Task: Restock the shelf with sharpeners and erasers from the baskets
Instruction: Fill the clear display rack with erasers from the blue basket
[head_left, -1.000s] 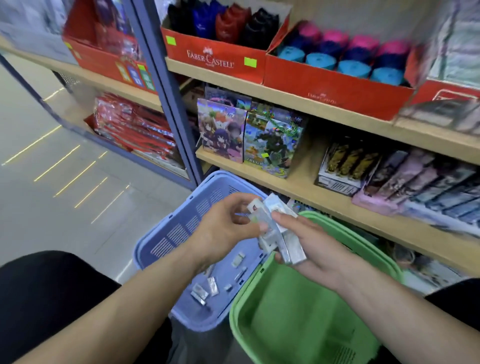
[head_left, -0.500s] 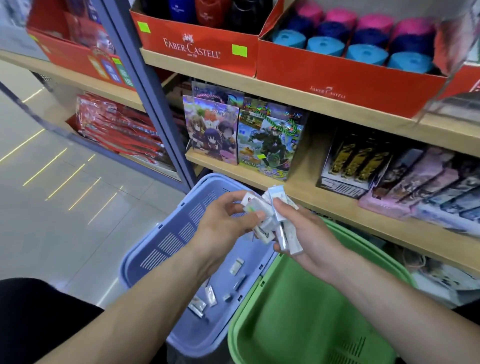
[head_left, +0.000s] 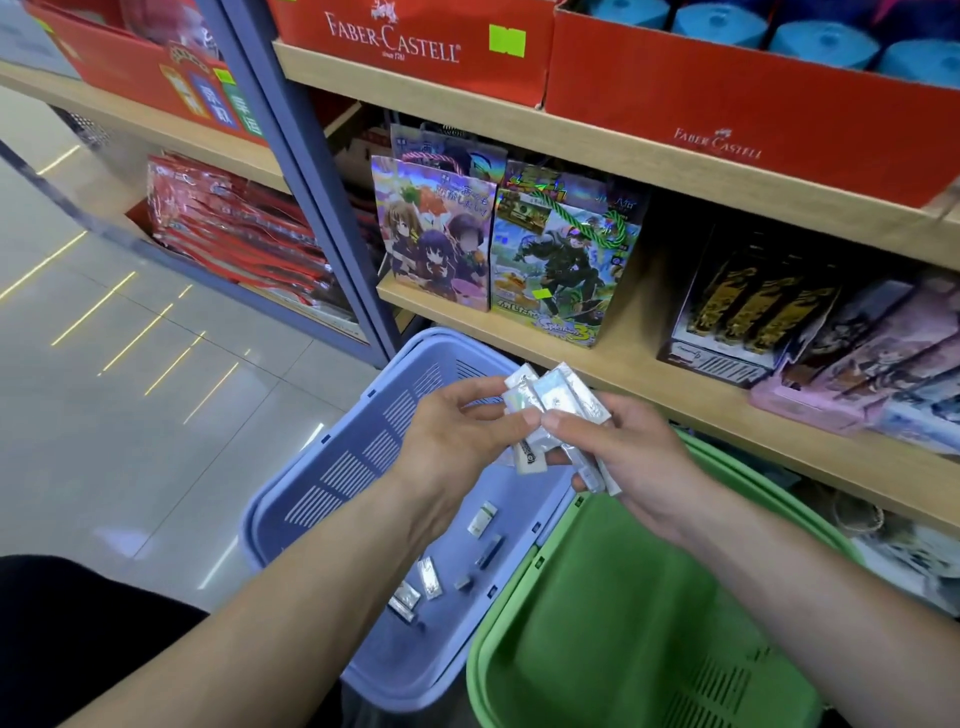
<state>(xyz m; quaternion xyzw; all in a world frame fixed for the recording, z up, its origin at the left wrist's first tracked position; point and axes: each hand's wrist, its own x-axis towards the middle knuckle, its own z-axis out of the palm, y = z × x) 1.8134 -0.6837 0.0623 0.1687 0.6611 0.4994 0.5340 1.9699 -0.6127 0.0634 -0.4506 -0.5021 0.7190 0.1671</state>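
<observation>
**Erasers (head_left: 558, 405) bunched between left hand (head_left: 457, 441) and right hand (head_left: 634, 457)**

Fanned bundle of foil-wrapped pieces, at least four, exact count unclear. Held over the far right corner of the blue basket (head_left: 291, 488), just below the front edge of the wooden shelf (head_left: 675, 384). Pinched on the left side by thumb and forefinger, remaining fingers loosely spread. Gripped on the right side with thumb on top and fingers curled underneath. Both forearms bare, reaching forward and meeting at the bundle.

About six loose pieces (head_left: 430, 577) scattered on the blue basket's floor. One green basket (head_left: 623, 597) just beside it on the right. Two printed gift bags (head_left: 436, 234) upright on the shelf behind. Two red Faber-Castell boxes (head_left: 415, 41) one shelf up.
</observation>
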